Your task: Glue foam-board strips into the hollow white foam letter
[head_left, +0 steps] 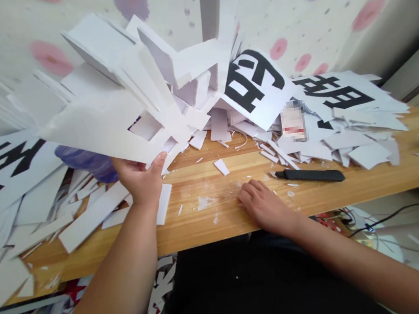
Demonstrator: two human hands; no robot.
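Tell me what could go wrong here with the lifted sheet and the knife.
1. The left hand grips the white sheet by one edge, with loose offcuts heaped on it; they may slide onto the table or floor.
2. The black knife lies close to the right hand; whether its blade is out is unclear, so a careless reach might cut.

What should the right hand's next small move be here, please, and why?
Probably a short reach right to pick up the black knife. The right hand rests curled, apparently empty, on the bare table just beside it, while the left hand holds the white cut-out sheet lifted off the table.
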